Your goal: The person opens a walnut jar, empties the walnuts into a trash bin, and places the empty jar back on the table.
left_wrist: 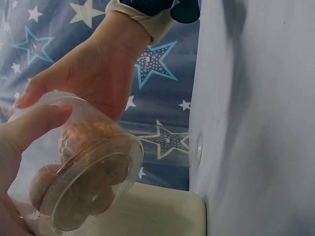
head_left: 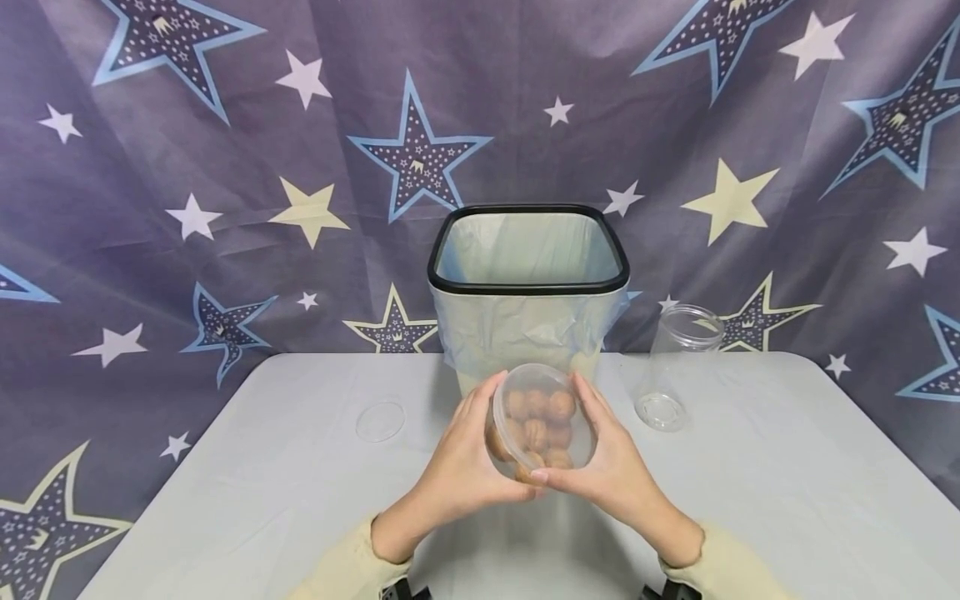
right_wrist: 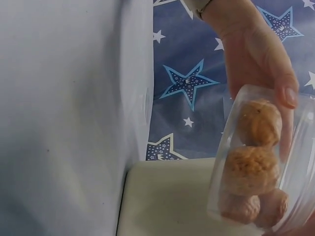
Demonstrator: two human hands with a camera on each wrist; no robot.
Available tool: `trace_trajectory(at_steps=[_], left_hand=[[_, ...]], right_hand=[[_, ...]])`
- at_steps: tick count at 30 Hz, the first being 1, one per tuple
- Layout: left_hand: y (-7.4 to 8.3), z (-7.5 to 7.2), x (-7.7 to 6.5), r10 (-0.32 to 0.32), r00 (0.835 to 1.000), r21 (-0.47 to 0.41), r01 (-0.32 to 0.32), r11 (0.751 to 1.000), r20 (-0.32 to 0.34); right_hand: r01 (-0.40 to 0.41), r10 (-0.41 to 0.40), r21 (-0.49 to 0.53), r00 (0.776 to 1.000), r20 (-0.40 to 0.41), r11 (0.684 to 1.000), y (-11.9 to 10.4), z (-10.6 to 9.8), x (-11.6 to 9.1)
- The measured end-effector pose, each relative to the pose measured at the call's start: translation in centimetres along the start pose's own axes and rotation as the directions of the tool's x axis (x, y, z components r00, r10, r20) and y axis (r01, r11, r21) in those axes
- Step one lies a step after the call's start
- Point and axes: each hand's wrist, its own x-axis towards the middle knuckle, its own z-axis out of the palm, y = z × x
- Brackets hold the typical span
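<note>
Both hands hold a clear plastic tub (head_left: 537, 384) of walnuts (head_left: 536, 434) in front of the bin, raised above the table. My left hand (head_left: 467, 458) grips its left side, and my right hand (head_left: 617, 460) grips its right side, with the thumb at the near edge. The tub is tilted, and its round rim faces me. Through the wall in the right wrist view several walnuts (right_wrist: 251, 169) show, heaped against the base. Whether a lid covers the rim I cannot tell.
Behind the hands stands a pale bin (head_left: 517, 321) with a black rim and a plastic liner. A tall clear plastic jar (head_left: 678, 367) is upright on the right of the white table (head_left: 292, 500). On the left lies a round clear disc (head_left: 380, 422). A star-patterned cloth (head_left: 517, 167) hangs behind.
</note>
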Motion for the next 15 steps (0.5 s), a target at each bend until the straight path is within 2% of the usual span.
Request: trace_trajectory(at_steps=[7, 15], left_hand=[[-0.52, -0.19, 0.23, 0.014, 0.999, -0.03, -0.013, 0.999, 0.05], [-0.87, -0.83, 0.31, 0.021, 0.991, -0.128, -0.003, 0.992, 0.133]], right_hand=[[0.057, -0.057, -0.003, 0.998, 0.026, 0.998, 0.39, -0.29, -0.11], [0.138, -0.14, 0.033, 0.986, 0.085, 0.99, 0.74, -0.82, 0.0]])
